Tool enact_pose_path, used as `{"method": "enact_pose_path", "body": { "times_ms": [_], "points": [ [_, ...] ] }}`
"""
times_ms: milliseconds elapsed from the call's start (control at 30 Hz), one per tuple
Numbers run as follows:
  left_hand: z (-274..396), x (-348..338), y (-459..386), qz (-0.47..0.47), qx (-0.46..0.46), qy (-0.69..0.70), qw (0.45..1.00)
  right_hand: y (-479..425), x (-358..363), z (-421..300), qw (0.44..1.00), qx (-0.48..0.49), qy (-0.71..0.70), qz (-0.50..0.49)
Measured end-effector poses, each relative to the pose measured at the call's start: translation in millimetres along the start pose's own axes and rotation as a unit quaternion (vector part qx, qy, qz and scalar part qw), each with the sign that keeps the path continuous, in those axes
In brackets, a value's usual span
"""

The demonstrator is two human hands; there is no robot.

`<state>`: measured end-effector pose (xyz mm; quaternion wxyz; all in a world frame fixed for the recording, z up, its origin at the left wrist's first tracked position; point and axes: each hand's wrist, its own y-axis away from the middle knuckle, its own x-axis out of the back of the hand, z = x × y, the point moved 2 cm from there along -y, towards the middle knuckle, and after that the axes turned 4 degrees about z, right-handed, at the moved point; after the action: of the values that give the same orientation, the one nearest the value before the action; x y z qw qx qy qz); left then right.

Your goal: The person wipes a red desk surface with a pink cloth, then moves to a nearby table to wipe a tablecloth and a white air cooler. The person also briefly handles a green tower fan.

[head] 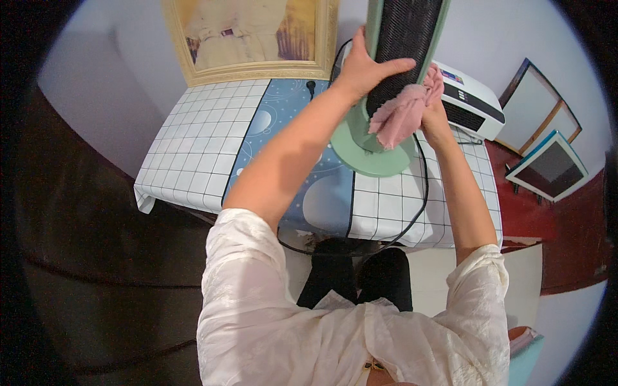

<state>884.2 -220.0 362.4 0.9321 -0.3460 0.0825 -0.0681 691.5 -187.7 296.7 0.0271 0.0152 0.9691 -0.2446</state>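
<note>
A pale green tower appliance (pixel 409 48) with a dark mesh front, perhaps a fan or heater, stands on its round green base (pixel 374 166) on the table. The picture's upper edge cuts off its top. My left hand (pixel 364 70) grips the column, thumb across the mesh and fingers along the left side. In my right hand (pixel 434 118) is a bunched pink cloth (pixel 403 113), which lies against the lower front and right side of the column. The cloth hides part of my right fingers.
A checked tablecloth (pixel 193 144) with a blue middle strip covers the table. A gold-framed picture (pixel 256 72) stands behind. At right are a white heater-like appliance (pixel 483 108) and a small framed panel (pixel 550 166). A black cord (pixel 422 202) loops over the front edge; a plug (pixel 310 87) lies behind.
</note>
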Motion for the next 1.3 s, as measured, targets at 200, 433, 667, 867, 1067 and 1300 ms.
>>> {"method": "enact_pose_path", "body": {
  "times_ms": [200,433,667,867,1067,1300],
  "points": [
    [59,56,6,0.016,0.031,-0.086,0.996,-6,-60,-2,0.996,-0.041,-0.018,-0.081],
    [101,146,-7,0.0,0.042,-0.06,0.997,-36,-168,-15,0.987,0.007,-0.044,-0.157],
    [120,273,-20,0.098,-0.035,-0.16,0.982,-76,-289,-10,0.972,0.002,-0.11,-0.209],
    [138,327,7,0.146,-0.02,-0.175,0.974,-80,-371,10,0.965,0.095,-0.099,-0.223],
    [122,370,33,0.176,-0.005,-0.188,0.966,-68,-415,42,0.943,0.068,-0.183,-0.27],
    [111,410,54,0.198,0.015,-0.205,0.958,-48,-449,58,0.928,-0.02,-0.229,-0.294]
  ]
}}
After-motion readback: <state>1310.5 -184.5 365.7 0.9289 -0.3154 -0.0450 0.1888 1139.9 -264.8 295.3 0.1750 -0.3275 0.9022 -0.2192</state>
